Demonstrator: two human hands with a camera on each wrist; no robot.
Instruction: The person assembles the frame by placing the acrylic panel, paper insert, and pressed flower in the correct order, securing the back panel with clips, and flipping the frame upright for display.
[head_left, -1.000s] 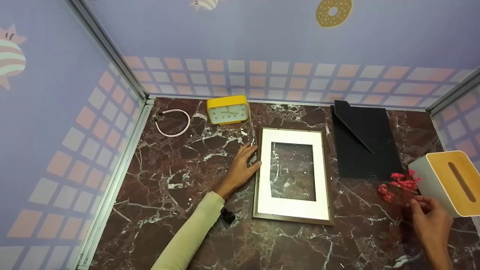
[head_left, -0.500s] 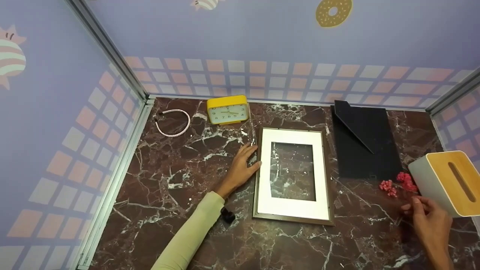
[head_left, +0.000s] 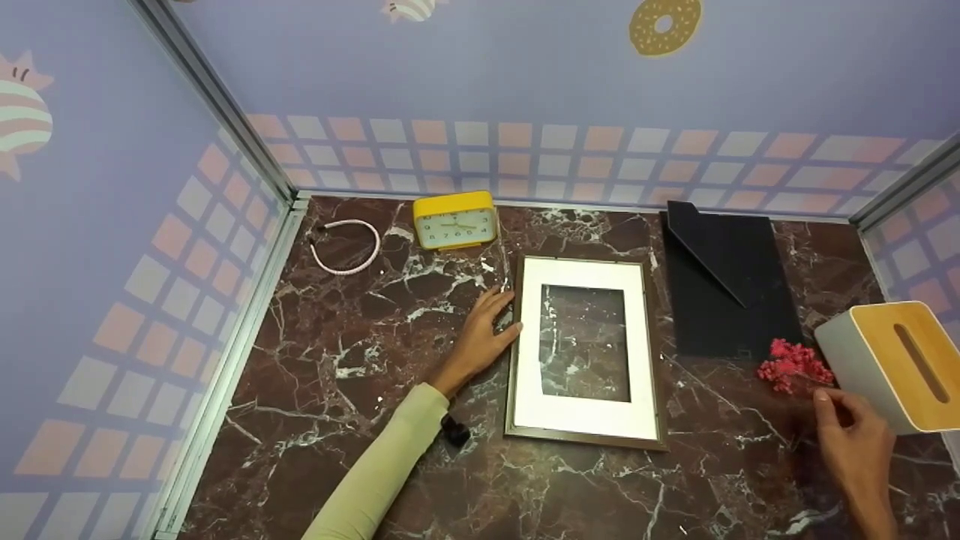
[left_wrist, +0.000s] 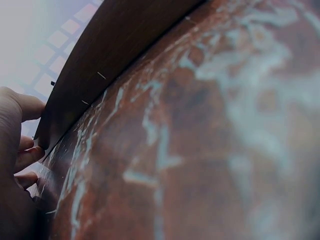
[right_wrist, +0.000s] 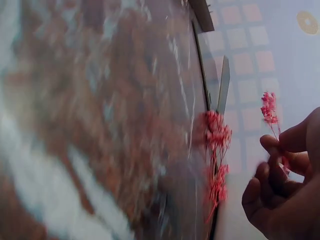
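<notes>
A brown picture frame [head_left: 585,441] with a white mat [head_left: 585,418] lies on the marbled table; its middle opening shows the tabletop. My left hand [head_left: 480,341] rests against its left side, thumb on the edge and fingers stretched along it. In the left wrist view, the fingertips touch the frame's side [left_wrist: 100,60]. On the right, my right hand [head_left: 855,439] pinches the thin stem of a pink flower sprig [right_wrist: 269,107] between thumb and forefinger. More pink flowers [right_wrist: 218,130] lie just beyond that hand, apart from its fingers. From the head, the pink blooms [head_left: 791,367] overlap as one cluster.
Behind the flowers lies a black backing board [head_left: 757,322] with its stand leg. A white tissue box [head_left: 862,367] with a wooden lid stands close beside the right hand. At the back are a yellow alarm clock [head_left: 454,221] and a white headband [head_left: 376,247]. Walls enclose the table.
The right hand has shifted slightly left, and the held pink sprig has swung left over the other blooms, two clusters now appearing as one. The left hand and frame have stayed put.
</notes>
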